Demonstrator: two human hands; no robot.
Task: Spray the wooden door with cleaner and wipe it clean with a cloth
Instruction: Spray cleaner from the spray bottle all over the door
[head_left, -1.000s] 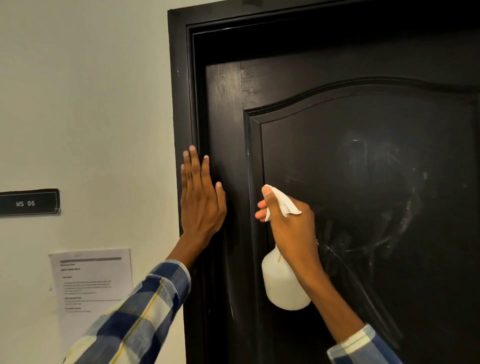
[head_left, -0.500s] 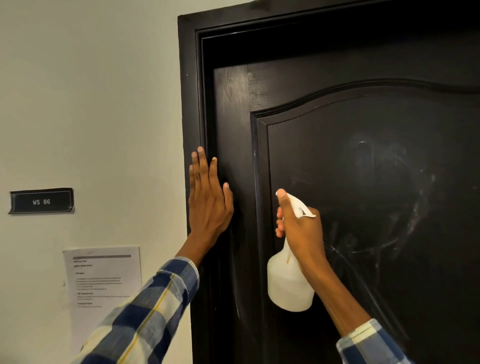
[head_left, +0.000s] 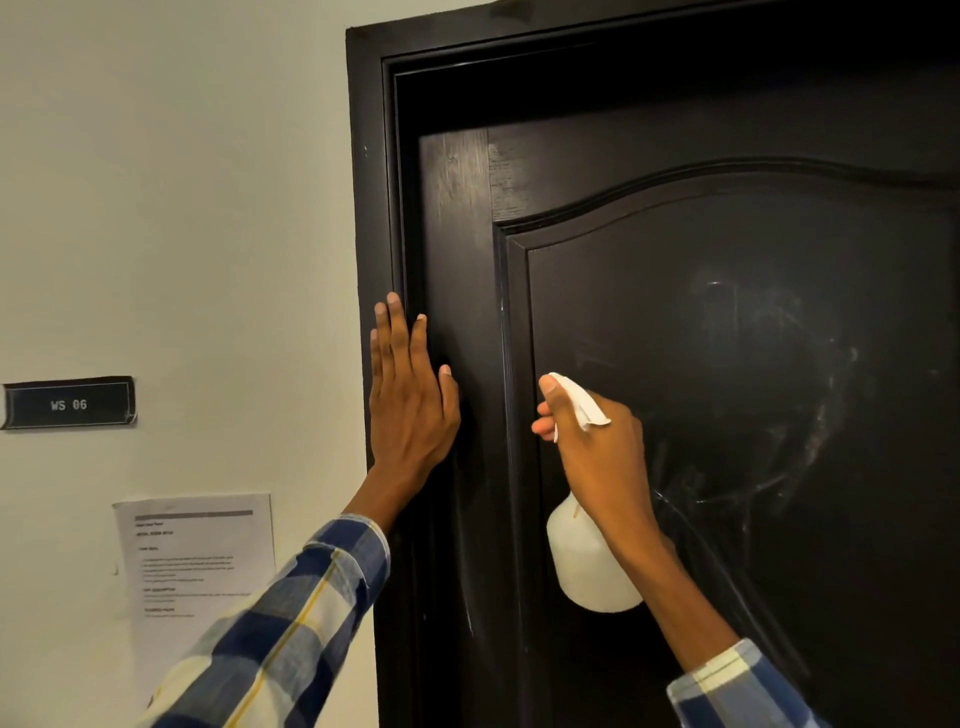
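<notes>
We view a dark wooden door (head_left: 727, 322) set in a dark frame (head_left: 370, 208), with a pale wall (head_left: 182, 208) to its left. Our left hand (head_left: 410, 395) lies flat with the fingers straight and close together, palm pressed against the left edge of the door where it meets the frame; it holds nothing. Our right hand (head_left: 597, 452) grips the neck of a white spray bottle (head_left: 589, 564), fingers curled around the trigger head, thumb on top. The bottle hangs below the hand, close in front of the left side of the raised arched panel; we cannot tell whether it touches the wood. The nozzle points toward the door's left stile. Pale streaks and smears (head_left: 779, 415) cover the middle and right of the panel, and thinner streaks run down the left stile near the lower edge. Both forearms wear blue, white and yellow checked sleeves (head_left: 291, 623). On the wall, a dark nameplate reading "WS 06" (head_left: 68, 404) sits above a printed paper sheet (head_left: 195, 561).
</notes>
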